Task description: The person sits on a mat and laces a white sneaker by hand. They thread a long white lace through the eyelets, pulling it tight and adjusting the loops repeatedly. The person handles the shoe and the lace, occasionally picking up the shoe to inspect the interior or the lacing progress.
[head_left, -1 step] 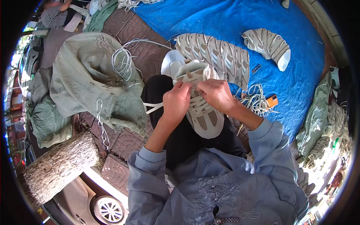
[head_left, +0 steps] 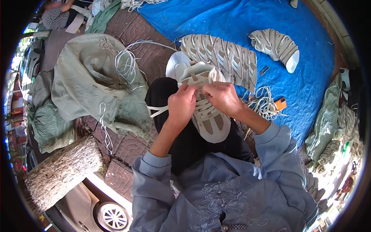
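A beige and white sneaker rests on my dark-trousered lap, its toe toward me and its tongue and opening away. A white shoelace is threaded through its front eyelets, and a loose end sticks out left over my knee. My left hand is closed at the upper eyelets, thumb and fingers pinching the lace. Close beside it, my right hand is closed in a pinch on the lace at the other side of the tongue. The fingertips nearly meet and partly hide the lace.
Rows of nested sneakers lie on a blue tarp, with a shorter stack farther right. A bundle of laces and an orange phone lie nearby. Left are a grey-green sack and a rough stone block.
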{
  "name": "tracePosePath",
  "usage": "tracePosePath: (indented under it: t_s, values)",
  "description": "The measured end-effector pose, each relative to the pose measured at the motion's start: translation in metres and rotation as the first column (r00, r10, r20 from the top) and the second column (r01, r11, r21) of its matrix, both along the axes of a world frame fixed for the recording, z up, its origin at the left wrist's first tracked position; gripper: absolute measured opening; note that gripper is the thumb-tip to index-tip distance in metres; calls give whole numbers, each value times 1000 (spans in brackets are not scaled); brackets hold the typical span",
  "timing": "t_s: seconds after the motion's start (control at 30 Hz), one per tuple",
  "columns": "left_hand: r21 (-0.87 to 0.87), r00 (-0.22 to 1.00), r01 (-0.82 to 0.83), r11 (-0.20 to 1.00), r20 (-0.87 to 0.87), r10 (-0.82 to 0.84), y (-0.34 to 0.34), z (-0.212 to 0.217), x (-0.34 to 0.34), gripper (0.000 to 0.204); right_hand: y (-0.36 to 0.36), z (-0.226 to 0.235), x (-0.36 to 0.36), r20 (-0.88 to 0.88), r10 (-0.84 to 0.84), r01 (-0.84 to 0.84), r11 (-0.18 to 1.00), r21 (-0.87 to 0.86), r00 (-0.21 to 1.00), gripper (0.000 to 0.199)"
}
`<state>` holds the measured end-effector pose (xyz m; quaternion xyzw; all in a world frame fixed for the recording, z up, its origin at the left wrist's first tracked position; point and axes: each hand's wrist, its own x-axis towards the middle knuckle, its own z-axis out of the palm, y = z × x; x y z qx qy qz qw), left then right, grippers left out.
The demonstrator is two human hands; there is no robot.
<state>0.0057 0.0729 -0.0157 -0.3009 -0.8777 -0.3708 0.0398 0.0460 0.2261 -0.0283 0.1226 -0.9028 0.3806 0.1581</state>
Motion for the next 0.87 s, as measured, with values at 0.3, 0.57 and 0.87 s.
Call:
tracePosePath:
  t_s: [0.3, 0.57, 0.87]
  values:
    - [63, 1000, -6, 998, 27, 5, 0, -1, 8, 7, 4, 1, 0, 228, -3, 49, 979, -196, 974, 13]
    - [119, 990, 3, 993, 141, -19, -3, -5, 24, 5, 0, -2, 5, 305, 33, 52, 962, -267, 952, 11]
    - [-220, 989, 23, 975, -136, -54, -10, 7, 15, 11, 5, 1, 5, 363, 59, 66, 945, -321, 930, 11]
